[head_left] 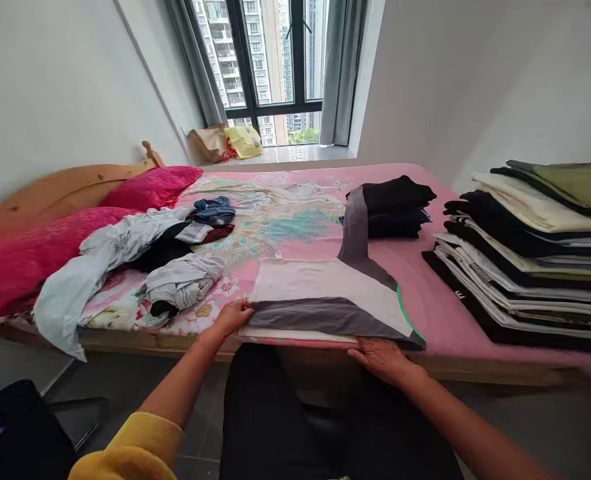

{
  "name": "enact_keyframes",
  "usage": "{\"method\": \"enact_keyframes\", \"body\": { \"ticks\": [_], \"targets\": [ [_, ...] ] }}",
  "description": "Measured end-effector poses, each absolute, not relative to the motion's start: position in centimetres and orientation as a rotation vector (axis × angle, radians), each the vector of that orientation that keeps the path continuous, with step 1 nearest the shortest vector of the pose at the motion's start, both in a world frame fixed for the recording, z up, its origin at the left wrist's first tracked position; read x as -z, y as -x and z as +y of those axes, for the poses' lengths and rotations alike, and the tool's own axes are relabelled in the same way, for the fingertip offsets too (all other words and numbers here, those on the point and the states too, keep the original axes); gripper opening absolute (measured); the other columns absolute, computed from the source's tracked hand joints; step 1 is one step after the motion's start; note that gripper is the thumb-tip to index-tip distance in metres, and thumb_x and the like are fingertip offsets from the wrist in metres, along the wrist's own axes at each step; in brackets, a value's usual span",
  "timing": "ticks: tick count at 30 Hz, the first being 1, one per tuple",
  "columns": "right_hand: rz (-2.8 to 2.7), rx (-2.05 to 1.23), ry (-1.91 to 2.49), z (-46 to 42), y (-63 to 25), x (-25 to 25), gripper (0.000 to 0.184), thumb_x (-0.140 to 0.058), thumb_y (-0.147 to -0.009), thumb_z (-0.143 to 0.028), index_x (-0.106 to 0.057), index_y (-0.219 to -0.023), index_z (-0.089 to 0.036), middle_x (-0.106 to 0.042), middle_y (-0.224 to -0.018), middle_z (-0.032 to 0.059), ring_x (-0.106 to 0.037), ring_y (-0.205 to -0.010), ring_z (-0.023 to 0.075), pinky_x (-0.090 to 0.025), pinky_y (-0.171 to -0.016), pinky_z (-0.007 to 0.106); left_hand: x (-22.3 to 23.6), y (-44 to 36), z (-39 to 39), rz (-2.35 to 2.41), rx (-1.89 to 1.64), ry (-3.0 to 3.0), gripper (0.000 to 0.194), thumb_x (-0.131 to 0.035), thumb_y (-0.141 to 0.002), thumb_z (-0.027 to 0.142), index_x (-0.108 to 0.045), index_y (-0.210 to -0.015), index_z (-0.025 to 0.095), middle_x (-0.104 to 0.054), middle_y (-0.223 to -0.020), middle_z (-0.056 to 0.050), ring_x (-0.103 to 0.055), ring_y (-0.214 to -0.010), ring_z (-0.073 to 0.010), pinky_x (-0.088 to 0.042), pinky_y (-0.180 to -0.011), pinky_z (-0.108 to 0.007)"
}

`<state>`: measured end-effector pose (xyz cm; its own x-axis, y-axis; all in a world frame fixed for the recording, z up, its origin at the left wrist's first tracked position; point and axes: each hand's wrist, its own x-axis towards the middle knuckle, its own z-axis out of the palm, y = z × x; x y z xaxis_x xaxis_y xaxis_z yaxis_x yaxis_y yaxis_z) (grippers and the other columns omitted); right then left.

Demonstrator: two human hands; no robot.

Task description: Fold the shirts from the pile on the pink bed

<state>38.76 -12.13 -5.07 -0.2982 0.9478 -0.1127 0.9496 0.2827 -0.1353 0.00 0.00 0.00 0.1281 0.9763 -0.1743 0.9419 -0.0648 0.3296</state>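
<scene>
A white long-sleeved shirt [295,278] with grey sleeves and a green-trimmed neckline lies spread at the bed's near edge. One grey sleeve [315,315] is folded along the near side of the body; the other sleeve points away toward the window. My left hand [232,318] pinches the shirt at its left near corner, by the cuff of the folded sleeve. Near the shoulder, my right hand [382,359] lies against the shirt's near edge, thumb apart and fingers stretched out; its fingertips are partly hidden at the fabric.
Tall stacks of folded clothes [525,267] stand at the right. A smaller dark folded pile [392,207] sits behind the shirt. Crumpled clothes [182,283] and red pillows [150,188] lie at the left. Bags [244,142] rest on the windowsill. A dark chair [22,427] stands lower left.
</scene>
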Motion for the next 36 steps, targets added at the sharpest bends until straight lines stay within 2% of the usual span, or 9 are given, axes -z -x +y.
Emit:
{"method": "enact_keyframes", "body": {
  "ticks": [6,9,11,14,18,27,29,32,36],
  "targets": [
    [2.567,0.159,-1.906,-13.7,-40.3,5.7,0.046,-0.039,-0.09,-0.05,-0.056,-0.119,-0.018,-0.062,-0.108,0.0116,-0.055,-0.1,0.0278,-0.04,-0.087,0.04,0.3,-0.3,-0.9,1.953,-0.197,-2.045,0.02,-0.054,-0.078,0.032,-0.062,-0.093,0.021,-0.067,-0.08,-0.001,-0.062,-0.077,-0.0175,-0.042,-0.068,-0.025],
    [2.623,0.052,-1.924,-14.4,-40.8,6.0,0.047,-0.044,-0.088,-0.048,-0.05,-0.127,-0.022,-0.057,-0.115,0.0118,-0.051,-0.106,0.0287,-0.038,-0.091,0.042,0.1,-1.1,-2.1,2.011,-0.327,-2.114,0.028,-0.052,-0.081,0.03,-0.057,-0.107,0.019,-0.065,-0.094,-0.006,-0.059,-0.09,-0.0207,-0.043,-0.078,-0.03],
    [2.632,0.014,-1.931,-14.6,-40.8,6.4,0.048,-0.044,-0.088,-0.048,-0.048,-0.13,-0.025,-0.056,-0.116,0.0119,-0.05,-0.107,0.0295,-0.037,-0.092,0.043,0.0,-2.1,-3.2,1.886,-0.485,-2.329,0.026,-0.049,-0.084,0.027,-0.056,-0.108,0.019,-0.062,-0.102,-0.008,-0.055,-0.099,-0.0215,-0.042,-0.087,-0.033],
    [2.627,-0.012,-1.949,-14.6,-40.6,6.8,0.048,-0.043,-0.088,-0.049,-0.047,-0.131,-0.027,-0.056,-0.115,0.0121,-0.051,-0.105,0.0298,-0.037,-0.091,0.045,0.1,-4.3,-5.0,1.411,-0.582,-2.707,0.02,-0.045,-0.087,0.021,-0.059,-0.1,0.022,-0.061,-0.102,-0.007,-0.054,-0.099,-0.0203,-0.041,-0.088,-0.033],
    [2.626,-0.028,-2.005,-14.6,-40.2,6.9,0.05,-0.041,-0.088,-0.051,-0.046,-0.133,-0.028,-0.054,-0.119,0.0125,-0.05,-0.106,0.0299,-0.037,-0.092,0.047,0.9,-7.1,-6.2,1.117,-0.467,-2.816,0.02,-0.043,-0.087,0.019,-0.058,-0.1,0.022,-0.061,-0.104,-0.006,-0.055,-0.099,-0.02,-0.04,-0.089,-0.034],
    [2.62,0.107,-2.184,-14.8,-39.4,6.1,0.054,-0.035,-0.091,-0.052,-0.041,-0.136,-0.024,-0.052,-0.127,0.0101,-0.046,-0.114,0.027,-0.035,-0.097,0.047,0.9,-11.3,-6.2,1.502,-0.196,-2.789,0.03,-0.056,-0.08,0.042,-0.055,-0.1,0.02,-0.059,-0.096,-0.008,-0.055,-0.092,-0.0265,-0.039,-0.077,-0.037],
    [2.609,0.137,-2.228,-14.8,-39.2,5.8,0.053,-0.034,-0.092,-0.051,-0.041,-0.135,-0.023,-0.055,-0.124,0.0099,-0.049,-0.112,0.0259,-0.037,-0.095,0.046,0.9,-11.9,-6.0,1.534,-0.151,-2.823,0.027,-0.054,-0.08,0.04,-0.055,-0.097,0.019,-0.059,-0.095,-0.009,-0.054,-0.09,-0.0269,-0.038,-0.075,-0.038],
    [2.64,0.177,-2.253,-14.9,-39.4,4.7,0.045,-0.035,-0.092,-0.048,-0.05,-0.127,-0.022,-0.06,-0.114,0.0086,-0.053,-0.104,0.024,-0.041,-0.09,0.042,1.2,-12.1,-5.6,1.52,-0.097,-2.876,0.015,-0.049,-0.082,0.025,-0.056,-0.094,0.019,-0.059,-0.092,-0.008,-0.054,-0.088,-0.0256,-0.037,-0.073,-0.037],
    [2.755,0.239,-2.308,-15.5,-40.7,2.6,0.029,-0.038,-0.094,-0.037,-0.063,-0.093,-0.022,-0.064,-0.094,0.0046,-0.057,-0.092,0.0198,-0.043,-0.082,0.035,1.3,-10.6,-5.4,1.472,-0.084,-2.906,0.018,-0.042,-0.084,0.015,-0.058,-0.091,0.02,-0.06,-0.092,-0.008,-0.054,-0.087,-0.0242,-0.037,-0.073,-0.037]
  ]
}}
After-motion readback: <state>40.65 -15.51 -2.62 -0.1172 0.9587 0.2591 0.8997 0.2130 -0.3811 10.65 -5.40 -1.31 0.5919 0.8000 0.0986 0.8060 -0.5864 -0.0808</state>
